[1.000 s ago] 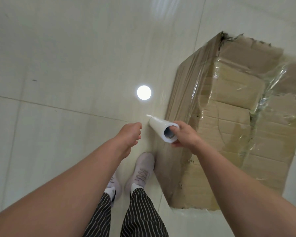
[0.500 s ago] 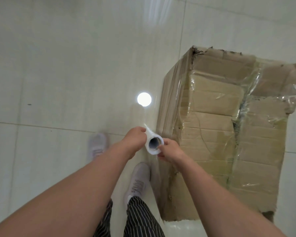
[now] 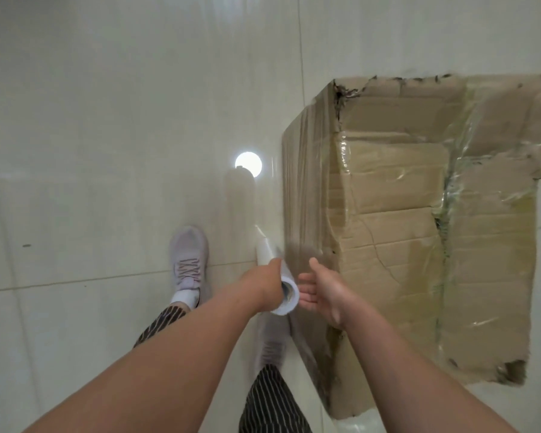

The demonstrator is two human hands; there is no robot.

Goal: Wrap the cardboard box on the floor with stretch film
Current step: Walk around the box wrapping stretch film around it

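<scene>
Head view, film roll (image 3: 266,253) beside box (image 3: 388,189) edge

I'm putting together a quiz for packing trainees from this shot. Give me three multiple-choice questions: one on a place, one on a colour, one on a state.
1. Where does the cardboard box stand?
A. On the floor, to the person's right.
B. On a table.
C. On the floor, to the person's left.

2. What colour is the stretch film roll?
A. Black.
B. White.
C. Red.

3. Which hand grips the roll?
A. The right only.
B. Both.
C. The left only.

Answers:
1 A: the box sits on the floor, right of the shoe.
2 B: the roll's side and its end face are white.
3 C: the left hand curls round the roll, while the right hand is open beside it.
</scene>
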